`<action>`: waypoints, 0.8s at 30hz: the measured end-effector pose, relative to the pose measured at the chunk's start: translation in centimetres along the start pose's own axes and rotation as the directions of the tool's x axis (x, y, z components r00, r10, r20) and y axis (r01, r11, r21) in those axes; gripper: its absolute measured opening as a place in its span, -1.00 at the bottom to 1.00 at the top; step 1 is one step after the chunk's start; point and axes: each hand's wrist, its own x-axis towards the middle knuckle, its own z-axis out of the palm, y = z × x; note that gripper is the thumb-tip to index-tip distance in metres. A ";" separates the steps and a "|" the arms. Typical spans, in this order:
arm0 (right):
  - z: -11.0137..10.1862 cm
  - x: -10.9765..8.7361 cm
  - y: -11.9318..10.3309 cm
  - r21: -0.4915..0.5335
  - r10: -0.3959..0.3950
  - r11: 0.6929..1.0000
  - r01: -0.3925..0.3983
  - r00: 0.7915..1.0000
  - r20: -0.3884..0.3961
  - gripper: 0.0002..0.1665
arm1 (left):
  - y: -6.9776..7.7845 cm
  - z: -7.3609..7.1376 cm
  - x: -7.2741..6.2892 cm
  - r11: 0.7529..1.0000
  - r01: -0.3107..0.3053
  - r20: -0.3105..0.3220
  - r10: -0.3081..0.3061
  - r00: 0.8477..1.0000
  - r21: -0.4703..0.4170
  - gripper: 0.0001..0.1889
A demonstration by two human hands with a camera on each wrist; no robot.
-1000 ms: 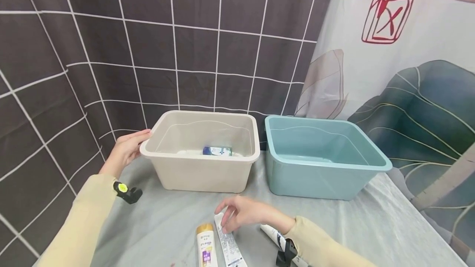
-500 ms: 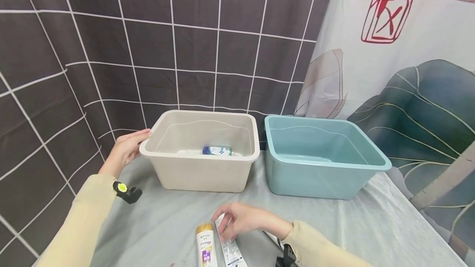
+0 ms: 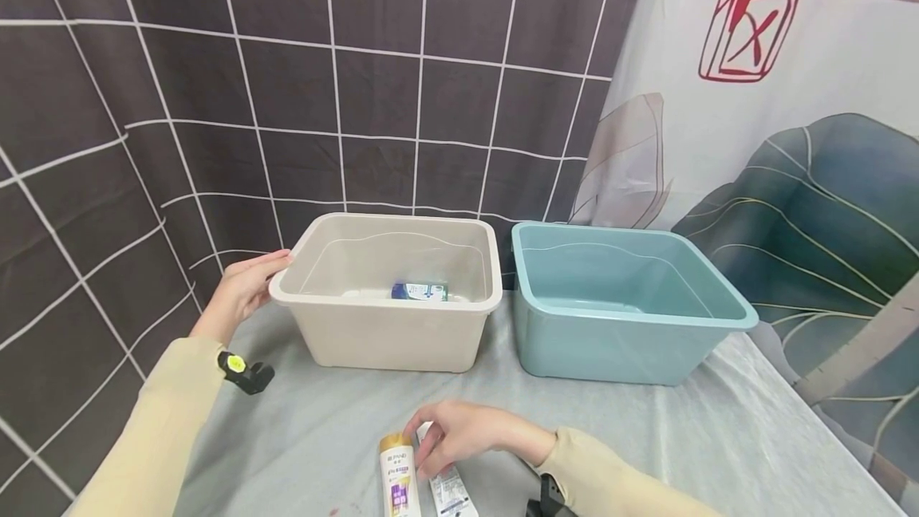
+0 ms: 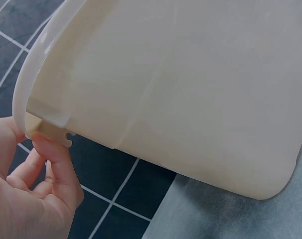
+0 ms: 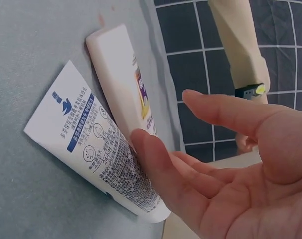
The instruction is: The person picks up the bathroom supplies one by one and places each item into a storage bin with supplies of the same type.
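My left hand [image 3: 240,294] pinches the left rim of a beige plastic bin [image 3: 388,337]; thumb and fingers meet at that rim in the left wrist view. Inside the bin lies a blue-and-white item [image 3: 420,291], its lower side hidden by the front wall. My right hand [image 3: 474,433] hovers over a white printed squeeze tube [image 5: 106,149], beside a gold-capped shampoo bottle [image 3: 398,479]. In the right wrist view, thumb and index finger stand apart, with the fingertips close to the tube and bottle; whether they touch is unclear. Tube and bottle lie side by side.
A teal bin [image 3: 596,348] stands right of the beige one on the grey cloth [image 3: 316,437]. Behind them hangs a dark curtain [image 3: 380,94] with white grid lines. A patterned white cloth [image 3: 660,38] hangs at the right.
My right hand has moved left and nearer to me, from the tube's far end toward the shampoo bottle. Another tube under the right wrist has become hidden. The left hand keeps its place.
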 end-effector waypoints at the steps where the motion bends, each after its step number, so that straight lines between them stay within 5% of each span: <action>1: 0.0 0.0 0.0 0.005 0.006 1.000 -0.006 1.000 0.010 -0.56 | 0.0 0.0 0.0 1.000 -0.001 0.004 0.001 1.000 -0.009 -0.29; 24: 1.9 1.2 -0.9 -0.039 0.027 0.999 -0.029 0.998 -0.062 -0.35 | 0.0 0.1 0.1 1.000 0.006 -0.013 -0.006 1.000 -0.012 -0.28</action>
